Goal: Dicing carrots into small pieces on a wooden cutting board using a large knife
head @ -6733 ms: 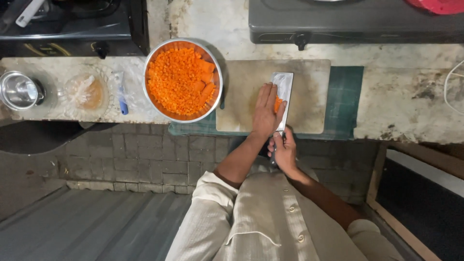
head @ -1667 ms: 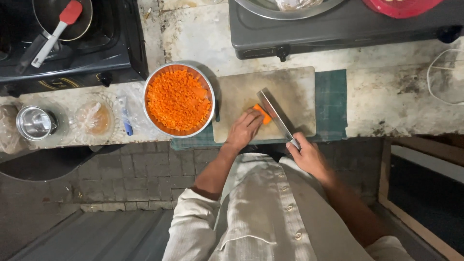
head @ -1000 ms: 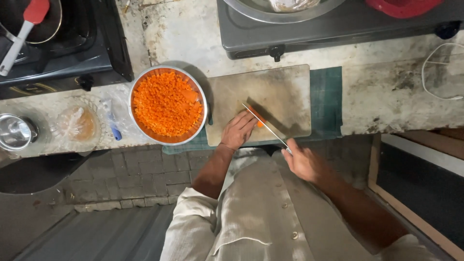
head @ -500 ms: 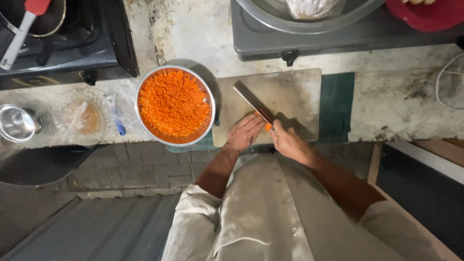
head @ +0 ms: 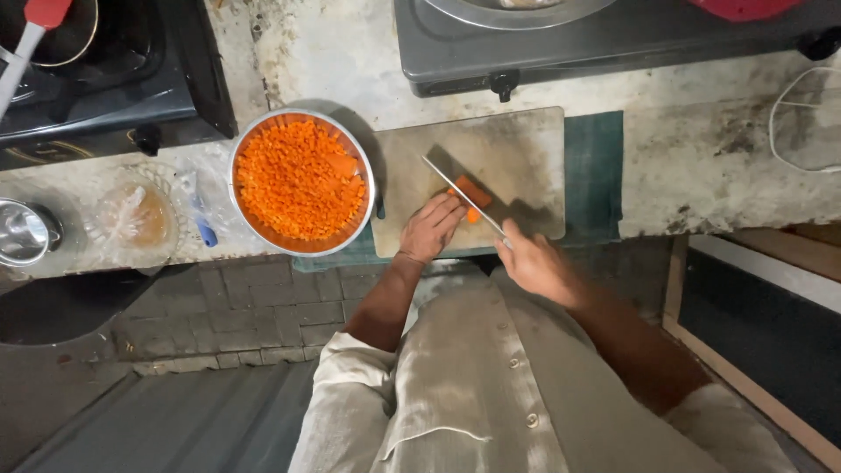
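Observation:
A wooden cutting board (head: 517,140) lies on the stained counter over a green mat (head: 594,166). On it sits an orange carrot piece (head: 474,194). My left hand (head: 429,229) presses its fingertips on the near end of the carrot. My right hand (head: 536,263) grips the handle of a knife (head: 462,193), whose blade slants up and left across the carrot. To the left of the board stands a round metal bowl (head: 302,182) full of diced carrot.
A gas stove (head: 613,39) with a pan stands behind the board; a second black stove (head: 105,79) with a red spatula (head: 31,39) is at the far left. A clear plastic container (head: 136,217), a blue-tipped item (head: 203,229) and a small steel cup (head: 24,232) sit left of the bowl.
The view has shifted a little. The knife blade stays over the carrot piece with my left hand holding it; both hands remain at the board's near edge.

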